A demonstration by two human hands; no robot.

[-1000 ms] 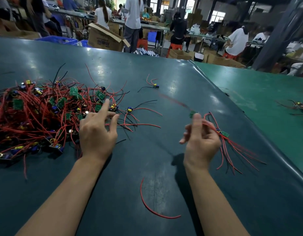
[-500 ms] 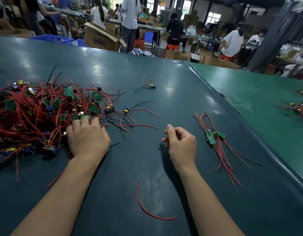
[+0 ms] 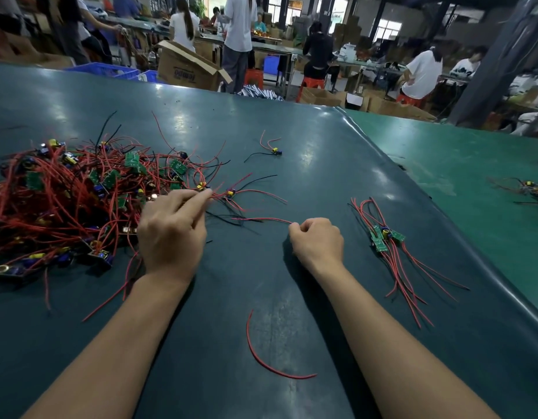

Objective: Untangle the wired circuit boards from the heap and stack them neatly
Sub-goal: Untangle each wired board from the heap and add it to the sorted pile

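A: Which step is in hand?

B: A fresh board is being drawn from the heap (image 3: 65,201). The left hand (image 3: 171,234) is set at the heap's near edge, its fingers narrowed to a pinch on red wires just short of a small board (image 3: 202,186) with a yellow part. The right hand (image 3: 317,238) is curled small, and the end of a red wire (image 3: 261,219) is pinched at its fingertips; that wire is stretched away from them toward the heap.

A: And the boards already freed?

B: A small stack (image 3: 384,235) is laid well beyond the right hand's knuckles, on the outer side, leads trailing toward the viewer. By this showing, little of the heap has been cleared.

A: What is called for next?

B: Probably a steady pull apart, with the neighbouring wires held down, so that one board is released without the tangle being dragged along.

A: What cannot be made out?

B: Whether both pinched wires belong to one board cannot be told; the crossings are too fine. The left fingertips are partly lost among the wires, and the heap is cut off at the frame's left edge. A loose red wire (image 3: 270,362) is left between the forearms.
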